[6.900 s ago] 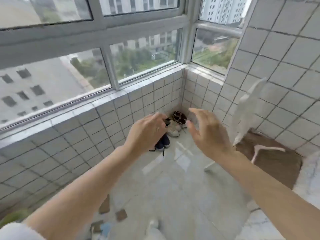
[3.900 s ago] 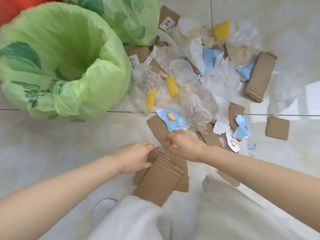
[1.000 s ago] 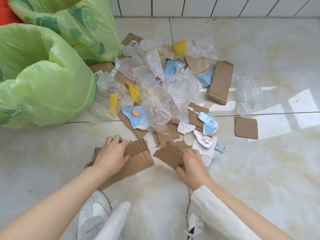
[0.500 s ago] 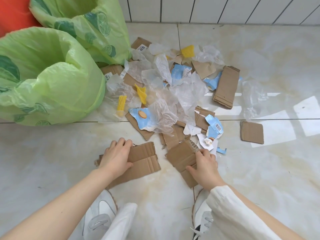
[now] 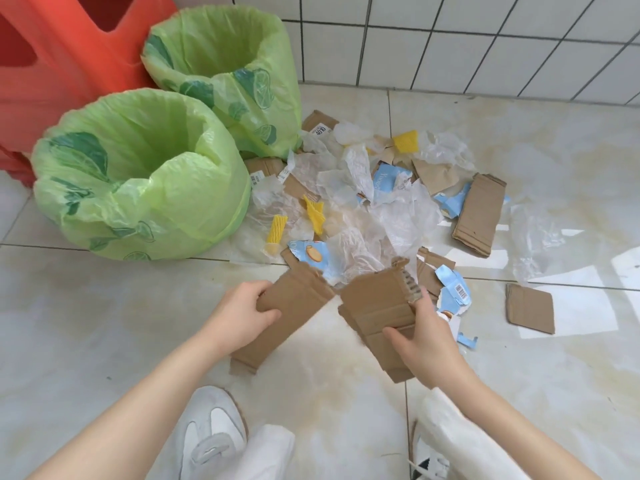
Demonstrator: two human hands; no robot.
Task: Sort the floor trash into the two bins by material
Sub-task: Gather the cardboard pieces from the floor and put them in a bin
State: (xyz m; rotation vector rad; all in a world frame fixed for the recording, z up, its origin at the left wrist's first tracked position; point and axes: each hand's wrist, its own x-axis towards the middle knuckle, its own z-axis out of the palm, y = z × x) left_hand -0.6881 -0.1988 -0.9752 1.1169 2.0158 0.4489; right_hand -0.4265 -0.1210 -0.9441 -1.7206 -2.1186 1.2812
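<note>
My left hand (image 5: 242,315) grips a long brown cardboard strip (image 5: 287,317), lifted off the floor at a slant. My right hand (image 5: 420,336) grips a stack of torn cardboard pieces (image 5: 379,306) beside it. Two bins lined with green bags stand at the left: the near bin (image 5: 138,174) and the far bin (image 5: 225,74); both look empty inside. Beyond my hands lies the trash pile (image 5: 363,209) of clear plastic film, cardboard scraps, blue wrappers and yellow foam pieces.
A folded cardboard sheet (image 5: 479,213) and a small cardboard square (image 5: 530,308) lie to the right of the pile. A red plastic stool (image 5: 52,57) stands behind the bins. The tiled wall (image 5: 450,39) runs along the back. My white shoes (image 5: 211,434) are at the bottom.
Both hands have lifted their cardboard off the floor and tilted it up. The view has pulled back, bringing the far bin and the red stool fully into sight.
</note>
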